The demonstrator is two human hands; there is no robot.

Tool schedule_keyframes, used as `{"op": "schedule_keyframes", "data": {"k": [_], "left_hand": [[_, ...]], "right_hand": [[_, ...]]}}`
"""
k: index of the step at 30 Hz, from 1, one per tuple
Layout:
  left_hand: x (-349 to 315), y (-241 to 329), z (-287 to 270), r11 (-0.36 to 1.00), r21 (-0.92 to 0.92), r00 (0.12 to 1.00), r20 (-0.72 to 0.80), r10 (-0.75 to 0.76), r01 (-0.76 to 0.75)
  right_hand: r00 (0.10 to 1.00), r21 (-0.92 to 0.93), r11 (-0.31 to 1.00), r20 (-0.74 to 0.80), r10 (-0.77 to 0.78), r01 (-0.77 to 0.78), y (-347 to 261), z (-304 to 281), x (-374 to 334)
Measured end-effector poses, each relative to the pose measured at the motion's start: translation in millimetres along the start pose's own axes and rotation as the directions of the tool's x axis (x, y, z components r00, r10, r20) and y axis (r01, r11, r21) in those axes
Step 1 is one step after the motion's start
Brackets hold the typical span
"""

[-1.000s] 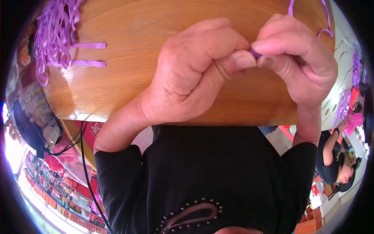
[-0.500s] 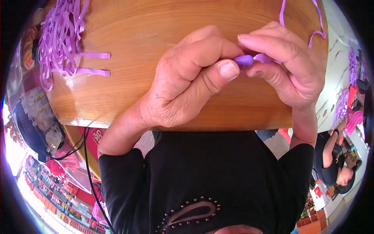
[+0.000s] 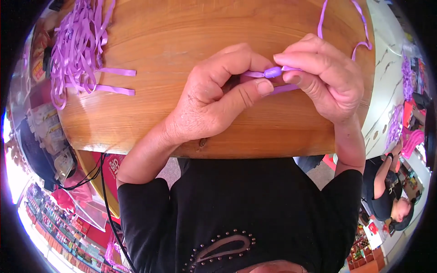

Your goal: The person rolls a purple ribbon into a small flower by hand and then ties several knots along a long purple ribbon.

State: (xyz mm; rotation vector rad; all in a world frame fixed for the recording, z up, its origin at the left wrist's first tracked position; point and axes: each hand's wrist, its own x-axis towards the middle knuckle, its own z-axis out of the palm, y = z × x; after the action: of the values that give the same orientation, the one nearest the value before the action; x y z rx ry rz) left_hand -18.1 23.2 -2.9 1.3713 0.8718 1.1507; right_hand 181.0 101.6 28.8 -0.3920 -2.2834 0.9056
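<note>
A small, glossy purple capsule-shaped piece [image 3: 272,72] sits between my two hands above the wooden table, with ribbon running out of both its ends. My left hand [image 3: 223,93] pinches it at its left side between thumb and index finger. On the other side my right hand [image 3: 325,75] is closed on the light purple ribbon [image 3: 292,69] with thumb and fingers. Another stretch of ribbon passes below the piece, between the hands. Parts of the ribbon are hidden behind my fingers.
A heap of purple ribbons [image 3: 79,50] lies on the table's [image 3: 173,27] far left, two ends pointing right. More ribbon [image 3: 365,27] loops at the far right. Black cables [image 3: 105,195] hang at the left. Another person [image 3: 387,186] works at the right beside a white marbled surface [image 3: 387,77].
Both hands have shifted slightly left with the capsule-shaped piece. More of it now shows, along with ribbon on its left side. The whole view has moved a little.
</note>
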Motion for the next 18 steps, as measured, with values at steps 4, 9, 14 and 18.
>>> {"op": "schedule_keyframes", "data": {"k": [4,9,14,18], "left_hand": [[3,7,1,0.995,0.095,0.995,-0.086,0.052,-0.044],[14,8,-13,0.840,0.535,0.904,-0.307,0.298,-0.096],[7,15,-17,0.913,0.402,0.912,-0.350,0.215,-0.061],[2,24,-19,0.913,0.408,0.920,-0.347,0.181,-0.026]], "right_hand": [[1.000,-0.037,0.999,-0.013,0.026,-0.026,0,-4,0],[0.907,0.158,0.911,-0.123,0.402,-0.382,11,-27,-16],[0.696,0.172,0.812,-0.436,0.570,-0.557,51,-75,-45],[0.473,0.216,0.745,-0.653,0.591,-0.632,81,-128,-60]]}}
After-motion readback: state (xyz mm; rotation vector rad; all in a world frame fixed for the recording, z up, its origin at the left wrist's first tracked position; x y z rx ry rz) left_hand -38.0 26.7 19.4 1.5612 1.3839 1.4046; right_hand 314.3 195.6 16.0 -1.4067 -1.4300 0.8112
